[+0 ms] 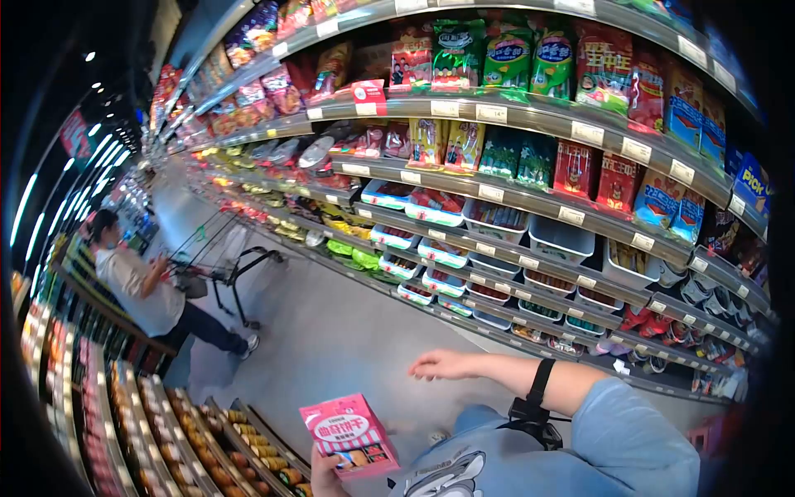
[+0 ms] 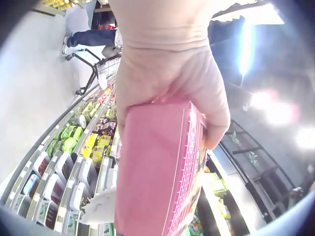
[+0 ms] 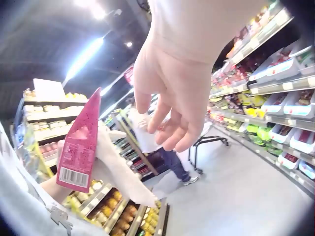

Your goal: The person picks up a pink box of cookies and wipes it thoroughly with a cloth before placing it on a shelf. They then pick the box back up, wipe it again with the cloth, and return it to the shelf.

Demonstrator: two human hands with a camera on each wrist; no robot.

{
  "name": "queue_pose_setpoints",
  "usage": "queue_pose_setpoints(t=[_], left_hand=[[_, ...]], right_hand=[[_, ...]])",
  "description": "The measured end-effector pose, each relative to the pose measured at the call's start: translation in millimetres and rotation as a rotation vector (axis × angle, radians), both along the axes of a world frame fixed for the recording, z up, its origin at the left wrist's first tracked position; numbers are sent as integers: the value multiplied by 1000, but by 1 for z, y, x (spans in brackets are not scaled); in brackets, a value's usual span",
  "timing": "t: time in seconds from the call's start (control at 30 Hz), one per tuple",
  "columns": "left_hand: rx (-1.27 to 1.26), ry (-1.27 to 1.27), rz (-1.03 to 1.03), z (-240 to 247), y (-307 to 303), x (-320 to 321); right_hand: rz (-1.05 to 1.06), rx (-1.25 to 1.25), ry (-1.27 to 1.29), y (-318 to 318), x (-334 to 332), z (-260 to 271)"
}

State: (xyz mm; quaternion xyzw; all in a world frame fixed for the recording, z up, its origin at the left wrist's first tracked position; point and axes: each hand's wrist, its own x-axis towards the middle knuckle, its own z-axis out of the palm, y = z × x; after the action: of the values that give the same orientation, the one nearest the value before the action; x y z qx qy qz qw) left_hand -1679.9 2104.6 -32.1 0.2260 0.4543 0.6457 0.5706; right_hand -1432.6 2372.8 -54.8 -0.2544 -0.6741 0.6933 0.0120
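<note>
A pink box with a white oval label (image 1: 348, 435) is gripped at its edge by the left hand (image 1: 325, 472), low in the head view. The left wrist view shows the box (image 2: 150, 167) below the left hand (image 2: 172, 78), thumb and fingers on opposite sides of it. The right hand (image 1: 440, 364) hangs in the air above and to the right of the box, holding nothing. Its fingers are loosely bent in the right wrist view, where the hand (image 3: 174, 93) is apart from the box (image 3: 78, 152) and a barcode shows on the box's lower part.
Long shelves (image 1: 530, 120) of packaged snacks and white bins (image 1: 563, 240) run along the right. More shelves (image 1: 124, 406) of goods stand at the lower left. Down the aisle, a person (image 1: 141, 282) in a light top is beside a shopping cart (image 1: 240, 273).
</note>
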Motion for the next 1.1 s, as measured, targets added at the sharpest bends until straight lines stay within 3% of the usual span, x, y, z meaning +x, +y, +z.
queue_pose_setpoints(t=[0.1, 0.23, 0.3, 0.53, 0.63, 0.7, 0.83, 0.97, 1.1], left_hand=[[54, -23, 16, 17, 92, -44], [49, -12, -59, -12, 197, -113], [61, 8, -89, -19, 244, -140], [-33, 90, -174, -8, 371, -218], [-98, 112, -237, 4, 422, -240], [-114, 119, -380, 3, 462, -262], [-189, 169, -715, -10, 557, -289], [-170, 317, -1074, 0, 639, -267], [-165, 334, -1193, -13, 680, -248]], right_hand=[[-262, 8, -105, 69, -5, -23], [-734, -356, -63, 165, -11, -54], [-994, -487, 84, 221, -19, -71], [-1597, -659, 540, 382, -44, -153], [-1803, -714, 599, 406, -54, -155], [-1964, -578, 547, 409, -65, -157], [-1941, -512, 645, 372, -83, -133], [-2098, -488, 585, 383, -96, -116], [-2046, -424, 653, 368, -118, -80]])
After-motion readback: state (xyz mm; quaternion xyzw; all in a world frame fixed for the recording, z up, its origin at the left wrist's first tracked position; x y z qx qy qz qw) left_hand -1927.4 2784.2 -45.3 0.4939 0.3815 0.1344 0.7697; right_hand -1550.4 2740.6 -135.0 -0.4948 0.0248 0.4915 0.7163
